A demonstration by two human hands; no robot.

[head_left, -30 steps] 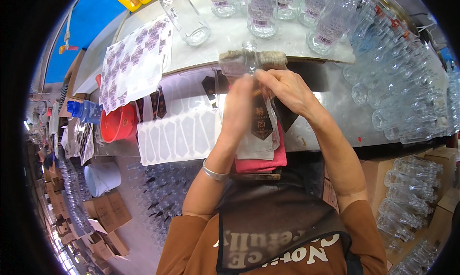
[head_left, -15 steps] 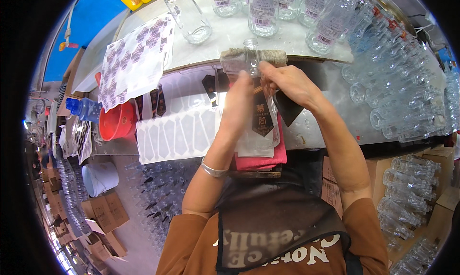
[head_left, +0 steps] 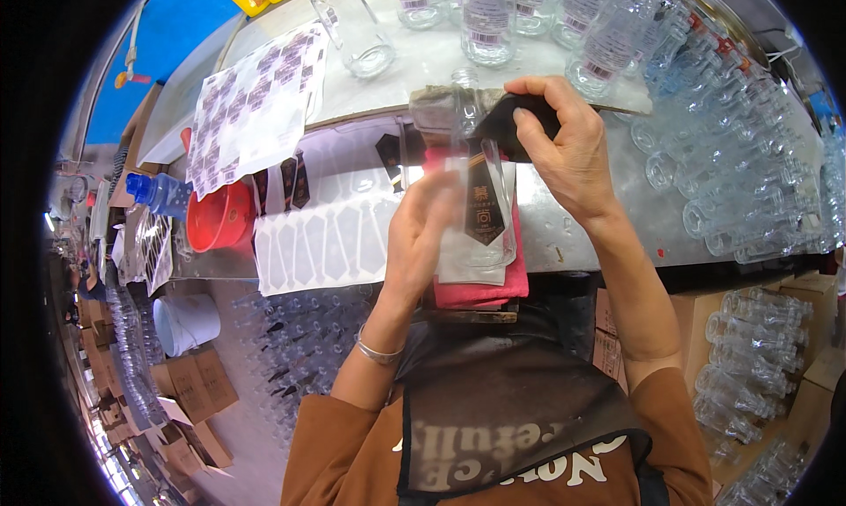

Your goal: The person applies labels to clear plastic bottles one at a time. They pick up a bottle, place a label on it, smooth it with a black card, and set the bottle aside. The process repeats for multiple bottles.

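Note:
A clear glass bottle [head_left: 469,101] lies neck-away in front of me, its neck end resting on a padded beige rest [head_left: 430,110]. A black tie-shaped label [head_left: 484,208] with gold print sits on its upper face. My right hand [head_left: 564,149], just right of the bottle's shoulder, pinches a black flat piece [head_left: 518,127] between thumb and fingers; its exact kind is unclear. At the bottle's left side is my left hand [head_left: 423,228], its fingers smeared by motion, so whether they grip the bottle is unclear. Under the bottle is a pink cloth [head_left: 480,293].
A sheet of tie-shaped label backing [head_left: 322,251] and a printed label sheet [head_left: 256,101] lie left, near a red bucket [head_left: 218,217]. Labelled bottles [head_left: 487,22] stand at the back. Many bare glass bottles [head_left: 731,162] lie stacked on the right.
My right hand has moved right and away from the bottle, lifting the black piece from below the hand to beside the bottle's shoulder. My left hand has slid down the bottle's left side.

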